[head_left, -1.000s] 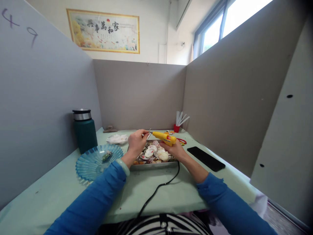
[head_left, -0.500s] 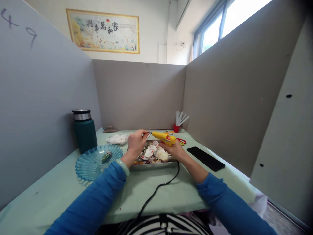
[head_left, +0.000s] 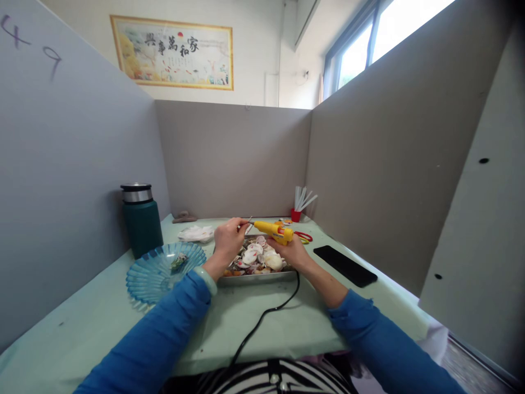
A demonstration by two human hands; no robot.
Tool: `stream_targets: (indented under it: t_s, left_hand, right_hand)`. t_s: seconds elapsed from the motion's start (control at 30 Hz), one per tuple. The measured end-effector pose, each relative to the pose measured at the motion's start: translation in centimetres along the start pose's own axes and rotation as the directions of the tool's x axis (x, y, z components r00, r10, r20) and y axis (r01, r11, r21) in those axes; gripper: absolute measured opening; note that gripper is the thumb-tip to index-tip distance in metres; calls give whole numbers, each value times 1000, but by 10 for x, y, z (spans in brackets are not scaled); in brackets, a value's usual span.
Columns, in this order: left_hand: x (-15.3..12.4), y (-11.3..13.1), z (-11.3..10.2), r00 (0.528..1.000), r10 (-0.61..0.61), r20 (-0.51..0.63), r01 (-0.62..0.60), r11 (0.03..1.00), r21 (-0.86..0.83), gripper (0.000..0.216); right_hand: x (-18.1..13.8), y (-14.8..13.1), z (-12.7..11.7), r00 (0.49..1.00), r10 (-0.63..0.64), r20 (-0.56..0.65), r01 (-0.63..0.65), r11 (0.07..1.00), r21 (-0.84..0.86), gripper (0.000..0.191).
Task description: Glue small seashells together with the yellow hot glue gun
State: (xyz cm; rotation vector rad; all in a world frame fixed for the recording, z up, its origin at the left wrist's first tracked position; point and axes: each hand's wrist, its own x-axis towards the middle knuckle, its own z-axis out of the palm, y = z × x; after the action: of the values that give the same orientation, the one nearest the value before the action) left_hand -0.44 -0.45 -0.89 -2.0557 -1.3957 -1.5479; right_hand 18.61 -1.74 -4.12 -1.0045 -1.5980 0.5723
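My right hand point(head_left: 292, 253) grips a yellow hot glue gun point(head_left: 274, 231), its nozzle pointing left. My left hand point(head_left: 227, 239) is closed in a pinch on a small thin piece point(head_left: 247, 222) held right at the nozzle tip; I cannot make out what it is. Both hands hover over a metal tray point(head_left: 258, 277) filled with several shells point(head_left: 256, 257). The gun's black cord point(head_left: 262, 317) trails from under my right hand toward my body.
A blue ribbed glass plate point(head_left: 152, 273) with a small shell in it sits left of the tray, a dark green flask point(head_left: 141, 219) behind it. A black phone point(head_left: 345, 265), red scissors point(head_left: 304, 236), a red cup of glue sticks point(head_left: 297, 210) and a white tissue point(head_left: 196, 233) lie around. Grey partitions enclose the table.
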Motion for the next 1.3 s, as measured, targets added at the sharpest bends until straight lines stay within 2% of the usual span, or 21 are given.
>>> stream_targets:
  t_s: [0.77, 0.97, 1.1, 1.3]
  left_hand:
    - [0, -1, 1, 1000, 4, 1, -4, 1000, -7, 17]
    - [0, 2, 1, 999, -32, 25, 33, 999, -15, 15]
    - [-1, 10, -1, 996, -60, 60, 65, 995, -79, 14]
    - [1, 9, -1, 994, -99, 52, 106, 985, -135, 16]
  right_hand:
    - [-1, -1, 2, 999, 0, -51, -2, 999, -49, 31]
    - [1, 2, 2, 993, -43, -109, 32, 994, -101, 30]
    - [5, 3, -3, 985, -20, -173, 6, 997, -81, 29]
    - [2, -2, -4, 985, -14, -171, 6, 999, -49, 32]
